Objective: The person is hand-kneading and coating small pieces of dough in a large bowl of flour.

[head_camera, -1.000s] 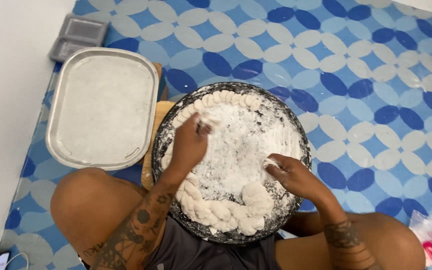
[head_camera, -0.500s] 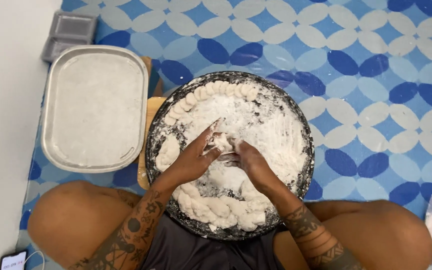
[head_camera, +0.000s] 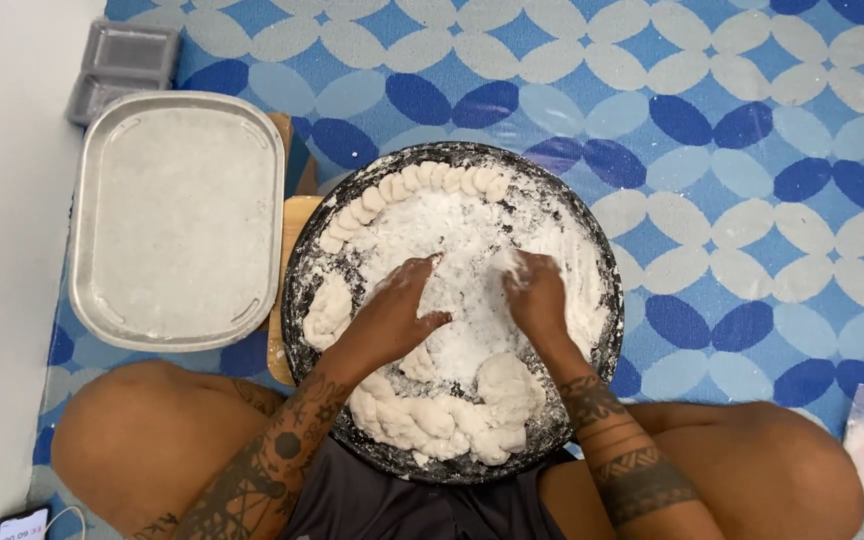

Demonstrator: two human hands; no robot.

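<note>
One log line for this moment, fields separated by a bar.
left hand: flat on flour | right hand: flat on flour | pan: round, dark, dough pieces along rim | tray: left of pan

The round black metal pan (head_camera: 607,300) is dusted with white flour, and the lumps of dough (head_camera: 442,420) along its rim are pale, off-white. The left hand (head_camera: 392,315) and the right hand (head_camera: 537,295) carry white powder on the fingers; dark tattoo bands mark both forearms. The rectangular silver tray (head_camera: 177,215) is whitish inside. The floor mat (head_camera: 752,150) shows dark blue, light blue and cream oval shapes.
</note>
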